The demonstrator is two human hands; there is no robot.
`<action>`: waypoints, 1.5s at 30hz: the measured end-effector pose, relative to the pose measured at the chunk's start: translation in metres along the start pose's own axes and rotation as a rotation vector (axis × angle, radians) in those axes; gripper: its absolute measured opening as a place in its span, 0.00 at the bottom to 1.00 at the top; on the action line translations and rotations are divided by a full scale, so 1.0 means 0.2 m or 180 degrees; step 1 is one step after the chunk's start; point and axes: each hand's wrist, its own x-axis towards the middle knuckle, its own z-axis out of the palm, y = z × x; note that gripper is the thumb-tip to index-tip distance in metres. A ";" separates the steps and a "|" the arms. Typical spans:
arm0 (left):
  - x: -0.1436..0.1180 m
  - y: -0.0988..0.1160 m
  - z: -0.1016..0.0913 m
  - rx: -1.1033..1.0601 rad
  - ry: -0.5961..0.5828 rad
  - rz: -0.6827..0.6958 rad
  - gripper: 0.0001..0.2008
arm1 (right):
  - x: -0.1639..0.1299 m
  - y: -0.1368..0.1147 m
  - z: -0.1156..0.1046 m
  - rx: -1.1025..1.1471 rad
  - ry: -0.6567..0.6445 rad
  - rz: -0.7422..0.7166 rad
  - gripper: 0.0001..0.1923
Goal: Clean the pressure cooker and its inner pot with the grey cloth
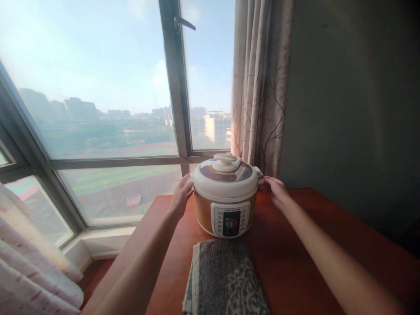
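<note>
Sitting between the left hand (181, 195) and the right hand (276, 190), a white-and-tan electric cooker (225, 196) stands upright on a reddish-brown surface (292, 249), its lid (218, 176) on. Both hands are mostly closed: the left curls at the left side handle (192, 176), the right takes the right side handle (260, 180) with its fingertips. Fingers partly cover each handle, so the full grip is hard to see. Lettering on the front control panel (231, 220) is too small to read. Just in front lies a folded grey patterned cloth (219, 275), cut off at the bottom, as are both forearms. Behind are a window (124, 70), a curtain (259, 78) and a wall (341, 109) lost in shadow.
</note>
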 end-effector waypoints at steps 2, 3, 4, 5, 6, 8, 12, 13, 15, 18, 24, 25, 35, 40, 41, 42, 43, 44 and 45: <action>-0.01 -0.01 0.00 0.0074 0.0008 0.0079 0.27 | -0.03 0.00 -0.02 -0.0020 -0.0056 0.0012 0.06; -0.01 -0.01 -0.01 0.0106 0.0031 0.0103 0.27 | -0.05 0.00 -0.03 -0.0032 -0.0087 0.0012 0.07; 0.00 -0.02 -0.01 0.0131 0.0064 0.0108 0.27 | -0.06 0.00 -0.03 -0.0041 -0.0112 0.0008 0.07; 0.01 -0.03 -0.01 0.0147 0.0098 0.0094 0.26 | -0.07 -0.01 -0.03 -0.0046 -0.0131 0.0003 0.07; 0.02 -0.03 -0.02 0.0152 0.0139 0.0066 0.26 | -0.08 -0.01 -0.03 -0.0048 -0.0145 -0.0003 0.06; 0.05 -0.05 -0.02 0.0143 0.0234 0.0000 0.27 | -0.08 -0.01 -0.01 -0.0060 -0.0168 -0.0007 0.04; 0.09 -0.08 -0.01 0.0163 0.0314 -0.0104 0.29 | -0.08 0.02 0.03 -0.0120 -0.0130 -0.0054 0.01; 0.10 -0.09 -0.01 0.0176 0.0278 -0.0133 0.29 | -0.09 0.03 0.03 -0.0136 -0.0082 -0.0089 0.02; 0.11 -0.10 0.00 0.0170 0.0191 -0.0195 0.29 | -0.14 0.08 0.03 -0.0172 0.0053 -0.0182 0.03; 0.11 -0.12 0.00 0.0146 0.0139 -0.0335 0.29 | -0.32 0.19 -0.01 -0.0273 0.0218 -0.0318 0.03; 0.12 -0.14 0.02 0.0233 0.0363 -0.0484 0.25 | -0.89 0.36 -0.12 -0.2243 -0.2023 -0.1323 0.13; 0.12 -0.14 0.03 0.0252 0.0379 -0.0467 0.24 | -0.96 0.39 -0.13 -0.2634 -0.2394 -0.1577 0.16; 0.11 -0.15 0.04 0.0311 0.0440 -0.0368 0.29 | -1.17 0.78 -0.22 -0.4363 -0.2281 -0.4696 0.26; 0.11 -0.14 0.04 0.0229 0.0442 -0.0414 0.28 | -1.25 0.76 -0.22 -0.4334 -0.1768 -0.5140 0.19; 0.11 -0.14 0.04 0.0234 0.0480 -0.0436 0.27 | -1.26 0.77 -0.22 -0.4287 -0.1704 -0.5207 0.18; 0.12 -0.14 0.04 0.0244 0.0515 -0.0450 0.27 | -1.28 0.77 -0.23 -0.4237 -0.1638 -0.5260 0.17; 0.12 -0.13 0.04 0.0254 0.0540 -0.0462 0.27 | -1.29 0.79 -0.24 -0.4187 -0.1584 -0.5295 0.16; 0.12 -0.13 0.04 0.0261 0.0550 -0.0463 0.27 | -1.30 0.82 -0.26 -0.4112 -0.1578 -0.5322 0.16; 0.12 -0.13 0.04 0.0264 0.0542 -0.0456 0.27 | -1.31 0.84 -0.28 -0.4006 -0.1606 -0.5316 0.15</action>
